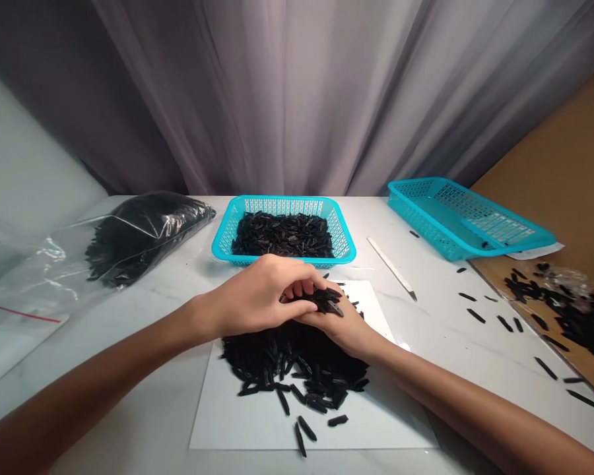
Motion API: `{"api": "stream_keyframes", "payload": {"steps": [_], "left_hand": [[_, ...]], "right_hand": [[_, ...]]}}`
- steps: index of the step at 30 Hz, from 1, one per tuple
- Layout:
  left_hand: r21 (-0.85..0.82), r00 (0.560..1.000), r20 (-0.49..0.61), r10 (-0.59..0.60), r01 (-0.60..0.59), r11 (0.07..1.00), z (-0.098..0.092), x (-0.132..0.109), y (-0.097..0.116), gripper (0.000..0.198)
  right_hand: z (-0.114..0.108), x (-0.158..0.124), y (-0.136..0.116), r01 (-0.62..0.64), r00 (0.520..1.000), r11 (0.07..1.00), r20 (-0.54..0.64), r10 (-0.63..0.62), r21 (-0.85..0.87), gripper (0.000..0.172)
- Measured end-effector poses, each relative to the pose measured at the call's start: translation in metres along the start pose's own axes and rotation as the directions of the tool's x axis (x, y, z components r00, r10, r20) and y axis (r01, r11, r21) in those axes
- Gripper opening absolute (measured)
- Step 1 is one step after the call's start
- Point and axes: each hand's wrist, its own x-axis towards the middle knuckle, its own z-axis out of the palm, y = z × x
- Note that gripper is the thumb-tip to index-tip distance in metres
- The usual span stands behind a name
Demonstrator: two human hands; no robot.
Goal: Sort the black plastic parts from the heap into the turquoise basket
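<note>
A heap of small black plastic pieces [297,369] lies on a white sheet [257,422] in front of me. My right hand [344,323] rests palm up on the heap, cupping a small bunch of the black pieces [327,300]. My left hand [260,293] lies over it from the left, its fingers curled down onto that bunch. Both hands meet just above the heap's far edge.
A turquoise basket [344,241] filled with black pieces stands behind the hands. A second, tilted turquoise basket [465,218] is at the right. A clear bag of black pieces [138,234] lies at the left. A white-handled blade [391,267] and scattered pieces [569,316] lie at the right.
</note>
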Motion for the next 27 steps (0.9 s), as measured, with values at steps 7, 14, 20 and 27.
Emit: {"api": "stream_keyframes", "payload": {"steps": [7,14,20,27], "left_hand": [[-0.190,0.990,-0.045,-0.131,0.120,0.974,-0.011,0.001,0.000,0.026],[-0.401,0.955,-0.028,-0.296,0.261,0.878,-0.015,0.003,-0.009,0.021],[-0.544,0.950,0.050,-0.308,0.285,0.790,-0.014,0.005,-0.013,0.021],[-0.594,0.950,0.037,-0.309,0.269,0.758,-0.012,0.008,-0.010,0.009]], "right_hand": [[0.002,0.000,-0.008,-0.021,0.999,1.000,0.037,0.021,0.018,0.025],[0.002,0.000,-0.010,-0.038,0.998,0.998,0.038,0.039,-0.049,0.022],[0.002,0.001,-0.014,-0.027,0.998,1.000,0.060,0.028,-0.016,0.024],[0.001,0.000,-0.011,-0.038,0.999,0.999,0.031,0.038,-0.023,0.024]]}}
